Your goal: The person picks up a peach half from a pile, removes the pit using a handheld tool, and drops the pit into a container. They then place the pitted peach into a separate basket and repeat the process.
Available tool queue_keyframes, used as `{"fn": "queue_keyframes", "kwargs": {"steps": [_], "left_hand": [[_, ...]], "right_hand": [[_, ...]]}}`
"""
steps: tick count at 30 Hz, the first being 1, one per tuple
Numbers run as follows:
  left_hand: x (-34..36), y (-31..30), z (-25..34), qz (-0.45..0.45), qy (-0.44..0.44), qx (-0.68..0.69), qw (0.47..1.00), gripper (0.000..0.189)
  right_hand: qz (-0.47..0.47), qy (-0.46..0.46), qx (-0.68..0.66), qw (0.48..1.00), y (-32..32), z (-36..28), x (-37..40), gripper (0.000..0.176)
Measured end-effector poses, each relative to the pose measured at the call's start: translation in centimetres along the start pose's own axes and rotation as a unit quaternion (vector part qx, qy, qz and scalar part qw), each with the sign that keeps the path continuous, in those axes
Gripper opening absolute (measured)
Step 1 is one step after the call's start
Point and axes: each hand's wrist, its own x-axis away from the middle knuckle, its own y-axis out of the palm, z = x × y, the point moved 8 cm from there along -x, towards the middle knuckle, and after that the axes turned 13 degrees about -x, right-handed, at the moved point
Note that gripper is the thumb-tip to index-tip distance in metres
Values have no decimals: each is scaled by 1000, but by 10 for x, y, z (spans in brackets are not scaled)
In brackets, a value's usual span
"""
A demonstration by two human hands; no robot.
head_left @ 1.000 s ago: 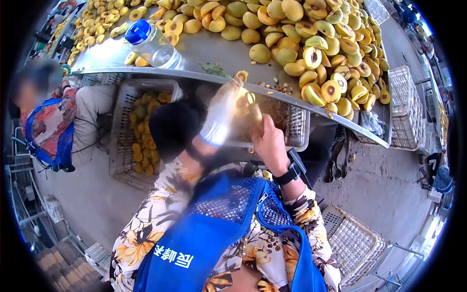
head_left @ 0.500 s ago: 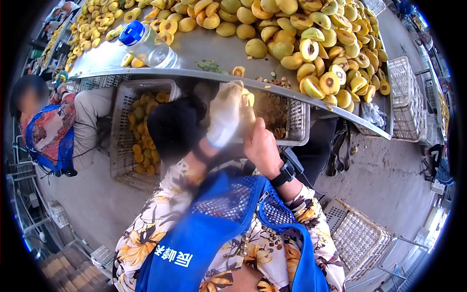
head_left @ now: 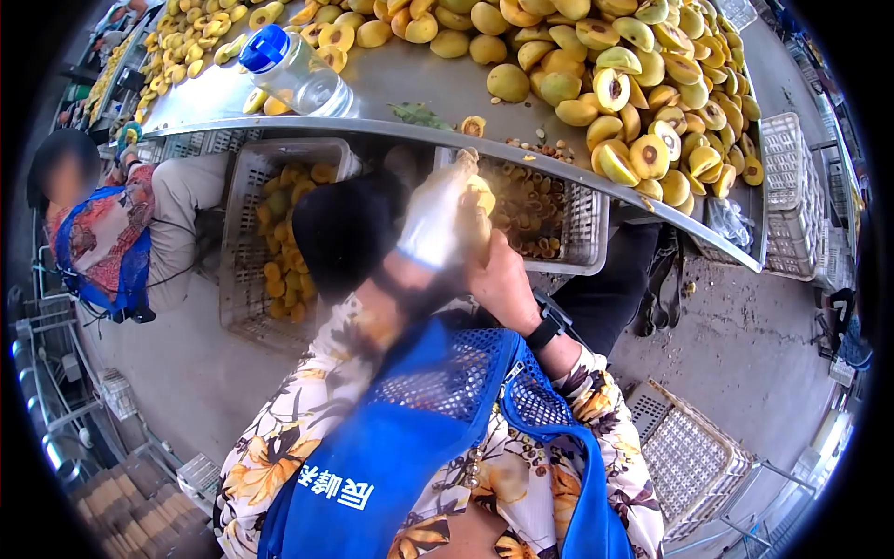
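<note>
Below the tabletop (head_left: 410, 88) edge, left to right: a crate (head_left: 244, 186) part-filled with halves; our gloved left hand (head_left: 436, 219) and bare right hand (head_left: 503, 279), both clamped on one fruit (head_left: 480, 197); we judge the pile (head_left: 559, 86) above largely unprocessed.

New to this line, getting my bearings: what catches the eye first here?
The heap of yellow fruit, many halved, spread over the metal table at the top. Just below its edge, the gloved left hand and the bare right hand grip a single fruit above a white crate of cut pieces.
</note>
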Motion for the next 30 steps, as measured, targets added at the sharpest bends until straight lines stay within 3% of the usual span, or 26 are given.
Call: {"fn": "queue_keyframes", "kwargs": {"steps": [3,6,11,18,21,25,27,30], "left_hand": [[-10,6,-17,-55,-116,110,986,23],[-2,10,7,-18,-4,-34,999,24],[-10,17,18,-93,110,-147,979,26],[-5,20,18,-38,34,-67,996,16],[-11,22,6,-72,28,-17,997,15],[-1,24,19,-31,-20,-178,983,21],[-2,29,23,-7,-37,-229,973,22],[-12,22,3,-76,34,-106,991,24]], "right_hand": [[0,10,9,1000,2,4,1,29],[-4,24,14,1000,-1,2,1,31],[-8,12,-10,1000,-1,0,2,30],[-18,34,-93,995,5,28,-4,27],[-29,43,-114,992,5,28,-3,27],[-49,54,-161,984,8,27,0,22],[-83,119,-240,960,13,21,4,23],[-103,142,-289,941,16,19,5,19]]}}
